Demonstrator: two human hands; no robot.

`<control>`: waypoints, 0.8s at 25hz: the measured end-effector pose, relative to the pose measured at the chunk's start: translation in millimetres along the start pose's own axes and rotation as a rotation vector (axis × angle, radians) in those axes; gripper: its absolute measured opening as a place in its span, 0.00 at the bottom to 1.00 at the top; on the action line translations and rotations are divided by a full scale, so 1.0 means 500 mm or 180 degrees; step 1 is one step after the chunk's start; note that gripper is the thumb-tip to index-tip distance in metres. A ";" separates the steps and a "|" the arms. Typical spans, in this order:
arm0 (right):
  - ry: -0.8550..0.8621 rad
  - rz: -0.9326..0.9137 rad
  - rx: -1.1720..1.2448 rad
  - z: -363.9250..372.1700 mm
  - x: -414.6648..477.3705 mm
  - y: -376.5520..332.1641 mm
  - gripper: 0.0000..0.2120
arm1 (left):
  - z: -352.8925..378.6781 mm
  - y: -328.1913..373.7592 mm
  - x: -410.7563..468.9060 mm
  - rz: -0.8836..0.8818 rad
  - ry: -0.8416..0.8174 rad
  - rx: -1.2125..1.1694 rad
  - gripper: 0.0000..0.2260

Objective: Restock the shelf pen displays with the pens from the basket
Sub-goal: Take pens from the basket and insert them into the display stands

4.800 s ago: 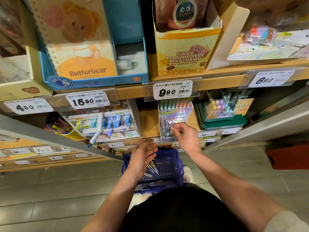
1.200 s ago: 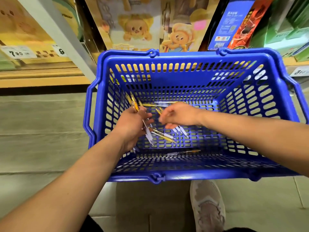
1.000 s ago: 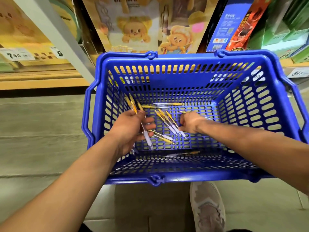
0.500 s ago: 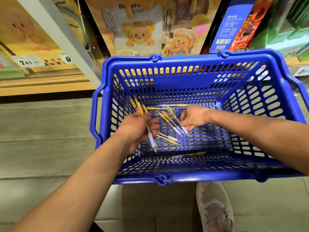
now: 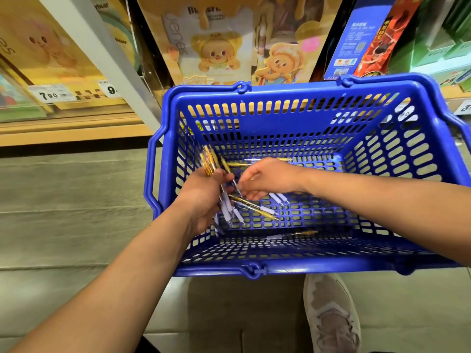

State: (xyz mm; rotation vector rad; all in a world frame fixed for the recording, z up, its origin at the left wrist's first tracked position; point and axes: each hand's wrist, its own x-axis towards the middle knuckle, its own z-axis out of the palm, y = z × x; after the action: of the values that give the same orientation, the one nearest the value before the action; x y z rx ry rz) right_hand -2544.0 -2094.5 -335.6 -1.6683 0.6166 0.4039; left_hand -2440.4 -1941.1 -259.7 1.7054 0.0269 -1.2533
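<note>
A blue plastic basket point(image 5: 293, 98) stands on the floor in front of the shelf. Both my hands are inside it. My left hand point(image 5: 204, 197) grips a bundle of yellow-and-white pens point(image 5: 210, 163), yellow ends sticking up, white grips hanging below. My right hand point(image 5: 267, 178) reaches over from the right, its fingers pinching pens point(image 5: 279, 198) close to the bundle. Loose pens point(image 5: 254, 207) lie on the basket bottom under both hands, and one more pen point(image 5: 293, 235) lies near the front wall.
Low shelves with bear-print boxes point(image 5: 216, 47) and price tags point(image 5: 51, 94) rise behind the basket. A grey shelf upright point(image 5: 107, 54) slants at the left. My shoe point(image 5: 331, 314) stands on the tiled floor just in front of the basket.
I have gone from the pen display down to the basket. In the last second my right hand has moved left to the bundle in my left hand, which holds more pens.
</note>
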 end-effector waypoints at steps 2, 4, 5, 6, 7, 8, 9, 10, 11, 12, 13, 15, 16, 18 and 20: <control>0.0507 0.0600 -0.1258 -0.023 0.016 0.043 0.08 | -0.009 -0.001 0.006 -0.0024 0.0040 -0.0067 0.08; 0.0702 0.0965 -0.2327 -0.023 0.024 0.085 0.09 | -0.011 -0.002 0.009 -0.0089 0.0017 -0.0148 0.07; 0.0717 0.1068 -0.2502 -0.016 0.025 0.101 0.09 | -0.011 -0.003 0.010 -0.0122 0.0035 -0.0145 0.06; 0.0736 0.1109 -0.2542 -0.008 0.028 0.114 0.08 | -0.009 -0.005 0.010 -0.0157 0.0064 -0.0124 0.05; 0.0749 0.1129 -0.2540 -0.002 0.028 0.123 0.08 | -0.006 -0.006 0.010 -0.0199 0.0086 -0.0090 0.04; 0.0748 0.1137 -0.2555 0.002 0.029 0.126 0.08 | -0.002 -0.006 0.008 -0.0235 0.0096 -0.0045 0.03; 0.0718 0.1159 -0.2575 0.000 0.030 0.124 0.08 | 0.001 -0.007 0.008 -0.0245 0.0105 -0.0011 0.03; 0.0655 0.1186 -0.2636 -0.006 0.034 0.123 0.08 | 0.003 -0.008 0.007 -0.0231 0.0112 -0.0001 0.03; 0.0643 0.1214 -0.2658 -0.014 0.034 0.122 0.08 | 0.004 -0.009 0.006 -0.0203 0.0103 -0.0005 0.03; 0.0691 0.1239 -0.2662 -0.024 0.034 0.121 0.08 | 0.003 -0.009 0.005 -0.0179 0.0067 -0.0017 0.05; 0.0752 0.1247 -0.2583 -0.034 0.032 0.121 0.09 | 0.001 -0.008 0.006 -0.0165 0.0019 -0.0056 0.06; 0.0797 0.1210 -0.2377 -0.049 0.024 0.130 0.08 | -0.002 -0.008 0.005 -0.0177 -0.0037 -0.0150 0.07; 0.0752 0.1202 -0.2376 -0.048 0.020 0.130 0.09 | -0.003 -0.008 0.005 -0.0187 -0.0032 -0.0158 0.07; 0.0600 0.1254 -0.2602 -0.035 0.020 0.139 0.11 | -0.001 -0.007 0.005 -0.0180 -0.0012 -0.0146 0.07; 0.0577 0.1337 -0.2710 -0.022 0.026 0.141 0.10 | 0.000 -0.006 0.008 -0.0181 -0.0014 -0.0164 0.07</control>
State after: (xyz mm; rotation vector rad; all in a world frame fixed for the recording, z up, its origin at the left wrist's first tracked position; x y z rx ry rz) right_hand -2576.8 -2114.9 -396.7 -2.3987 1.0256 0.9148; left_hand -2440.2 -1941.5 -264.8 1.6674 0.1048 -1.2876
